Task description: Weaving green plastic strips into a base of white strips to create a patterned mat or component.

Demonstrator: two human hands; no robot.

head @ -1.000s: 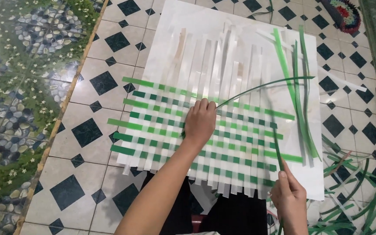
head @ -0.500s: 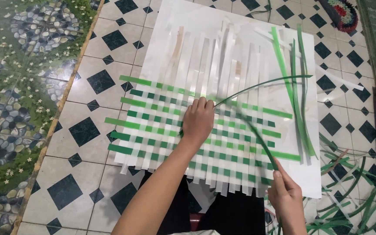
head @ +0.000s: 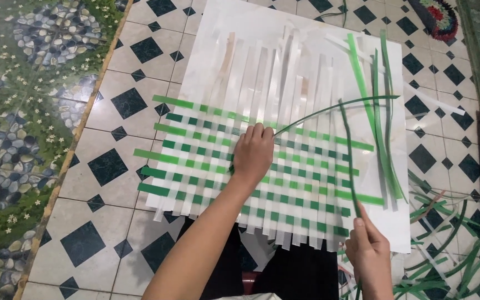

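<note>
Down on the black-and-white diamond-patterned tile floor (head: pixel 101 166) lies a large white rectangular board (head: pixel 406 222), and on it the half-woven mat of translucent white vertical strips and bright green horizontal strips (head: pixel 206 166). The checked weave fills the near part; the white strips run on loose toward the far edge. Off to the right, a pile of loose green and white strips (head: pixel 451 261) litters the floor, and a few bright green spare strips (head: pixel 365 89) lie lengthwise along the board's right side.

Now the working piece: 1 long dark green strip (head: pixel 329 110). It arcs from under the left hand (head: pixel 254 153) up and right across the mat, kinks near the right edge, then drops back down toward the right hand (head: pixel 369 253). So its long axis here runs left to right over the weave, with both ends in the person's grasp, the left hand nearer the weave's centre.

The left hand lies flat, fingers close together and curled slightly at the tips, pressing down on the mat where the strip's end goes in. The right hand is closed around the strip's lower end, thumb up, pinching it just beside the mat's near-right corner.

Against the view 1 second back, the left hand sits in much the same spot, while the strip's descending leg stands steeper and closer to the right edge.
</note>
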